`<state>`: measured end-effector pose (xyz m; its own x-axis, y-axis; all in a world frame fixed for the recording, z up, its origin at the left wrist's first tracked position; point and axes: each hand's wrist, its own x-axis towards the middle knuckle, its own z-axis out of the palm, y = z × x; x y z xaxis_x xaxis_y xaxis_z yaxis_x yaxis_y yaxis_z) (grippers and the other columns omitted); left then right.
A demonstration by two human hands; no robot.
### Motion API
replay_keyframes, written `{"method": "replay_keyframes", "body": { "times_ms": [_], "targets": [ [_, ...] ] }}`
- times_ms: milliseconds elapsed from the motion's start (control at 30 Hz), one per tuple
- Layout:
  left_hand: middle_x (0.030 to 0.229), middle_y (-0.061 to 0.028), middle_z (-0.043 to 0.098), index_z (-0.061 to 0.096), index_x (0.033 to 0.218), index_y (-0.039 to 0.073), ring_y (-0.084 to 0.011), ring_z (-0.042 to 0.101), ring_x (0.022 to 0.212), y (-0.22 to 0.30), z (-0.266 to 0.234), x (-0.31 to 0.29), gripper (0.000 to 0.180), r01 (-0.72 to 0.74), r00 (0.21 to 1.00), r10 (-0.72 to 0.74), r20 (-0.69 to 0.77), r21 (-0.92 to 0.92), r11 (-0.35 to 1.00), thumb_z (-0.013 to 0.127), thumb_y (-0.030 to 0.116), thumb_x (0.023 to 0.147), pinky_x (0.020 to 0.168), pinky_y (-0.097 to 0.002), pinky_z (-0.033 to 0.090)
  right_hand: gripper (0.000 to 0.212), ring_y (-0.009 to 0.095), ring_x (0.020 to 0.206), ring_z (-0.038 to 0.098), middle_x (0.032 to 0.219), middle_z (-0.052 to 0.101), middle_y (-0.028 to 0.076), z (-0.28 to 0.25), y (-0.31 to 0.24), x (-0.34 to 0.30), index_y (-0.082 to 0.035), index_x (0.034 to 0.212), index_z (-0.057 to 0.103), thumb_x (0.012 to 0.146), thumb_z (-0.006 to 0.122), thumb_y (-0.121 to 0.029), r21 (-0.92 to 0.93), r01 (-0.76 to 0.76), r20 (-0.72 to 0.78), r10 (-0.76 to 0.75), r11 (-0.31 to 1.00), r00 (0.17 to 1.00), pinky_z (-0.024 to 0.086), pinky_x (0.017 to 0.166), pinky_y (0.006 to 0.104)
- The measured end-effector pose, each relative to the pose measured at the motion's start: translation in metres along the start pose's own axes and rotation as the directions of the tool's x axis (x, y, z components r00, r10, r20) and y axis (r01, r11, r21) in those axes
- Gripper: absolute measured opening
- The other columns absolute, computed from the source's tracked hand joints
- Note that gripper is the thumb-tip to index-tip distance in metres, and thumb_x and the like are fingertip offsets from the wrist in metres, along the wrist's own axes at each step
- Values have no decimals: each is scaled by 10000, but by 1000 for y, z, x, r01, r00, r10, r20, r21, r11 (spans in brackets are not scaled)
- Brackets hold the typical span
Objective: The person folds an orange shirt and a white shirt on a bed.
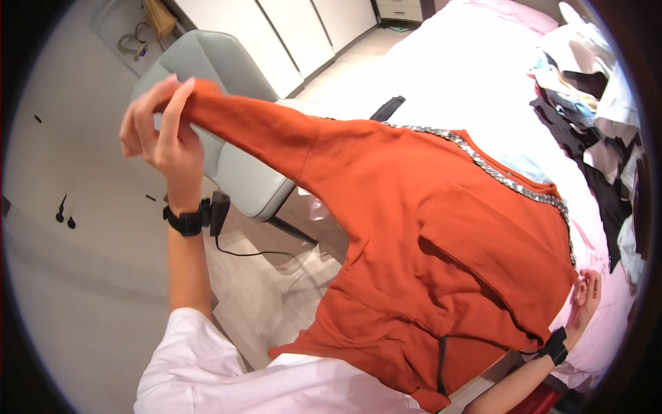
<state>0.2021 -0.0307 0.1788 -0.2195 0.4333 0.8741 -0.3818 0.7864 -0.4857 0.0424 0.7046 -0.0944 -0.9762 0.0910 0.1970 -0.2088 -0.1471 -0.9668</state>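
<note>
Left hand (164, 127) pinches orange sleeve (255, 131); garment (386, 221) spreads rightward

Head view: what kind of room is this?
Most likely a bedroom: there's a bed with white and pink bedding, a heap of clothes along its right side, and tall white cabinet doors, possibly a wardrobe, beyond the grey chair.

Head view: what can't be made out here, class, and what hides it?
All in the head view:
Orange sweatshirt: sleeve end partly covered by the blurred left hand.
Dark strip on the bed: lower end hidden behind the sweatshirt.
Clothes pile: right side cut off by the dark fisheye rim.
Red object: cut off by the lower edge.
</note>
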Motion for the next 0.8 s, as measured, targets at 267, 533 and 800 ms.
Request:
{"method": "replay_keyframes", "body": {
  "times_ms": [267,533,800],
  "targets": [
    [1300,-13,625,714,954,117,-202,570,1214,248,-13,50,140,-634,758,543,-361,-602,485,654,52,845,956,-359,516,144,11,537,423,989,685,62,10,-4,-1,-35,1059,624,1074,549,-158,80,2,24,-4,997,1000,324,433,152],
    [1175,-101,653,643,1106,65,-233,628,1010,254,-1,19,247,-53,839,538,-80,-996,-65,640,56,860,941,-388,467,144,7,537,402,957,665,48,19,-8,-4,-38,1028,606,1070,559,-167,44,-20,7,19,999,1000,315,457,156],
    [1252,-40,652,650,1207,93,-215,581,1206,151,110,-28,540,465,514,718,469,-856,226,563,-93,708,1128,-404,292,60,29,593,463,847,606,-14,51,-43,-4,-44,1017,624,1010,632,-103,-275,-211,52,234,938,971,361,535,188]
  ]
}}
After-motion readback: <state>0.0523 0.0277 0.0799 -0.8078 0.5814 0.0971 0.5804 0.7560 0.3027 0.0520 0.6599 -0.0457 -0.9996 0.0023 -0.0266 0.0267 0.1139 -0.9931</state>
